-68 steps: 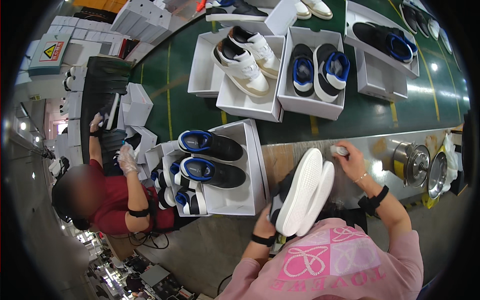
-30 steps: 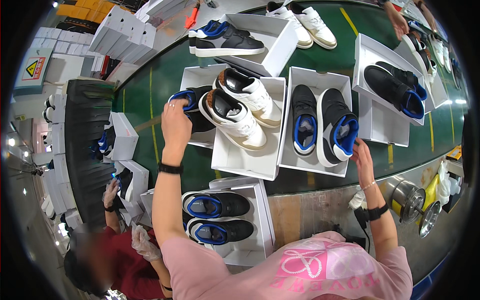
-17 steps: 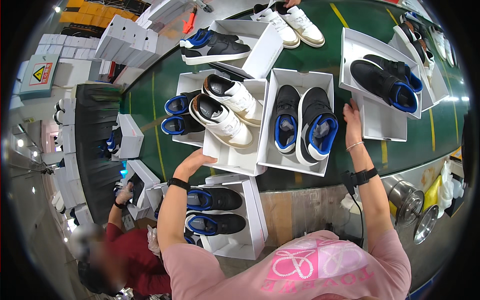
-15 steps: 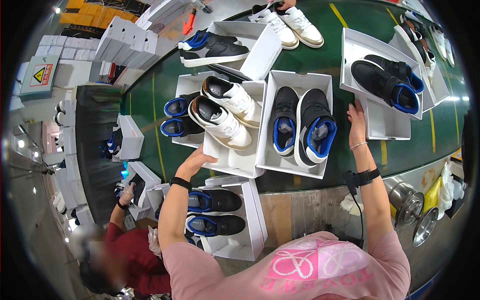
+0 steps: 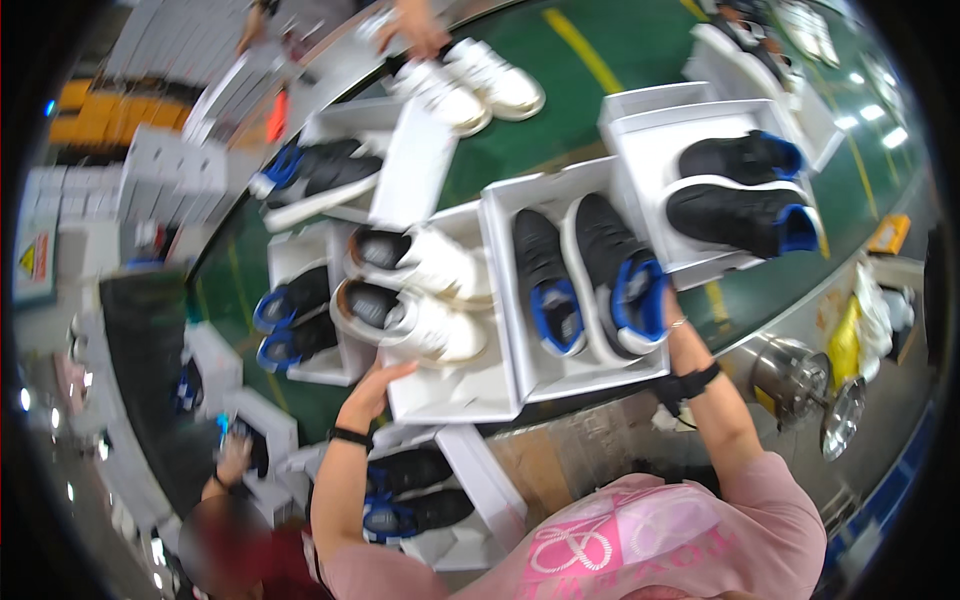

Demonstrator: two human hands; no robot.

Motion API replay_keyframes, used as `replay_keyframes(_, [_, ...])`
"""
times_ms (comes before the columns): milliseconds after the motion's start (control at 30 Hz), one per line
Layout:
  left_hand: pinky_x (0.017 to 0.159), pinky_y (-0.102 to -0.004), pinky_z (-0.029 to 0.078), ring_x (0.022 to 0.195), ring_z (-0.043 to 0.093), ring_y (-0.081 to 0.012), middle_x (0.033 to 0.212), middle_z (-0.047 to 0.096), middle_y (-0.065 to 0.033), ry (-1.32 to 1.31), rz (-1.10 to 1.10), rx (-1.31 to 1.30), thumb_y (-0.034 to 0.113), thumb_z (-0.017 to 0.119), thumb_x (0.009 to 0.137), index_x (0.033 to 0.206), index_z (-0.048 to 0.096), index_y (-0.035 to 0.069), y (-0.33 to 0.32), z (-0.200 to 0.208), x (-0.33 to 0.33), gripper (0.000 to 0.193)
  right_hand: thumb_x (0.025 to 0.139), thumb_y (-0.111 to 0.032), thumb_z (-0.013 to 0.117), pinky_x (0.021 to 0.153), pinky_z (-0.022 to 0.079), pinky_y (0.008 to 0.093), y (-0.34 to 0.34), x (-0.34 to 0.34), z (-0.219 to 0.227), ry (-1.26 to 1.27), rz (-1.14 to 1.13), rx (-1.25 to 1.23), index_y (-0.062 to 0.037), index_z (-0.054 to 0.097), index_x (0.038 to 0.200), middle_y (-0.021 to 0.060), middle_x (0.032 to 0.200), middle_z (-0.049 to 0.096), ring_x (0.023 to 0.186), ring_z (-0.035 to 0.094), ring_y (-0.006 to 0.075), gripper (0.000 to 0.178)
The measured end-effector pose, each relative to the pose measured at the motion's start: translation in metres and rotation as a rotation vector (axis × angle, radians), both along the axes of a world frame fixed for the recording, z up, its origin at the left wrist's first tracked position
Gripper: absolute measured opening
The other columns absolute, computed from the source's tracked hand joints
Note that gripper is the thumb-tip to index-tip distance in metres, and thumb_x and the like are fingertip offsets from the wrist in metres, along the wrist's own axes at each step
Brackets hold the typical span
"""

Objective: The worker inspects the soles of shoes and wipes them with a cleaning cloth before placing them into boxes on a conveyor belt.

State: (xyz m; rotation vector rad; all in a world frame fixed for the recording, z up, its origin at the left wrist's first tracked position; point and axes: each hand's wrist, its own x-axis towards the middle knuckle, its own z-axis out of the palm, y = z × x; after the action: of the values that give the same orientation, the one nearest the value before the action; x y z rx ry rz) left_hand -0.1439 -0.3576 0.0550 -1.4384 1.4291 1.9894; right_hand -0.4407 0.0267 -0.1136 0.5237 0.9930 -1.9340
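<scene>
My left hand (image 5: pixel 370 391) grips the near left corner of an open white shoe box (image 5: pixel 440 405), its thumb against the wall. A pair of white shoes (image 5: pixel 425 325) with tan-edged soles lies in that box, heels over its left side. Pressed alongside stands a second open shoe box (image 5: pixel 575 380) with black, blue-lined shoes (image 5: pixel 600 270). My right hand (image 5: pixel 678 325) is at the near right corner of this second box; its fingers are hidden behind the shoe and box wall. To the right, another white box (image 5: pixel 640 135) holds black and blue shoes (image 5: pixel 740 200).
More boxes with dark shoes stand on the green table (image 5: pixel 590 60) to the left. Another open box (image 5: pixel 480 490) sits close to my left forearm. A person's hand (image 5: pixel 415 25) touches white shoes (image 5: pixel 465 85) at the far side. Metal pots (image 5: pixel 795 375) stand at right.
My right hand has moved left and nearer, from the right-hand box to the middle box. The right-hand box and its shoes sit at a different angle. A co-worker's hand reaches farther over the far shoes.
</scene>
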Motion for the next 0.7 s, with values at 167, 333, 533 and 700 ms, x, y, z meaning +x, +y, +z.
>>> replay_keyframes(167, [0.103,-0.0469,0.049,0.110,0.066,-0.0363,0.123,0.066,-0.0210,-0.105,0.047,0.180,0.010,0.060,0.077,0.128,0.057,-0.008,-0.007,-0.016,-0.019,0.054,0.105,-0.036,0.047,0.093,0.048,0.0363,-0.024,0.022,-0.040,0.428,-0.032,0.261,-0.0009,0.062,0.125,0.0130,0.117,0.068,0.102,0.062,0.0223,0.043])
replay_keyframes(333, [0.107,-0.0505,0.047,0.117,0.061,-0.0387,0.127,0.064,-0.0208,0.050,0.234,0.201,0.010,0.057,0.070,0.131,0.055,-0.004,-0.004,-0.003,-0.017,0.063,0.103,-0.052,0.045,0.098,0.045,0.0314,-0.026,0.014,0.052,0.199,0.115,0.178,0.0025,0.054,0.136,0.0146,0.126,0.063,0.111,0.057,0.0182,0.065])
replay_keyframes(533, [0.108,-0.0464,0.046,0.116,0.061,-0.0393,0.126,0.063,-0.0219,0.074,0.306,0.216,0.014,0.056,0.073,0.127,0.057,-0.005,-0.009,-0.020,-0.022,0.057,0.104,-0.050,0.047,0.094,0.051,0.0297,-0.017,0.017,0.027,0.059,0.029,0.116,-0.0017,0.058,0.132,0.0072,0.119,0.066,0.103,0.064,0.0146,0.057])
replay_keyframes(700, [0.107,-0.0457,0.046,0.116,0.062,-0.0372,0.126,0.063,-0.0218,0.190,0.332,0.203,0.018,0.056,0.078,0.130,0.056,-0.005,-0.006,-0.012,-0.012,0.057,0.107,-0.043,0.043,0.102,0.050,0.0326,-0.032,0.020,0.056,0.067,-0.044,-0.119,-0.0126,0.047,0.144,0.0065,0.130,0.062,0.117,0.061,0.0174,0.048])
